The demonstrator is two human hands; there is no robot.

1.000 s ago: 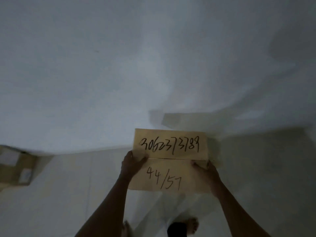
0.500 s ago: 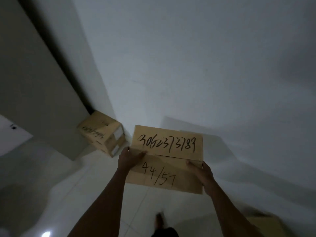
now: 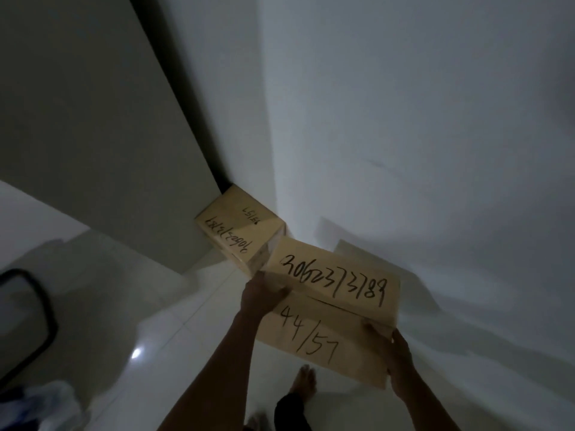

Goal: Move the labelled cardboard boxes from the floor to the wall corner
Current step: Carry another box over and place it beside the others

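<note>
Fingers of left hand (image 3: 259, 295): curled over the left edge of the carried box (image 3: 329, 309), thumb laid on its top face near the seam; a closed grip is shown.
Fingers of right hand (image 3: 396, 356): wrapped around the box's near right corner, pressed against the cardboard; the tips under the box are hidden.
Carried box: held off the floor (image 3: 174, 337) between the two hands, top face tilted toward the camera, marked "3062373789" above the seam and "44/57" below it.
Second box (image 3: 239, 233): set on the floor in the wall corner (image 3: 224, 178), its handwriting seen upside down; it is overlapped in view by the far left corner of the carried box, contact not determinable.
Foot (image 3: 305, 384): bare, seen on the tiles below the carried box.
</note>
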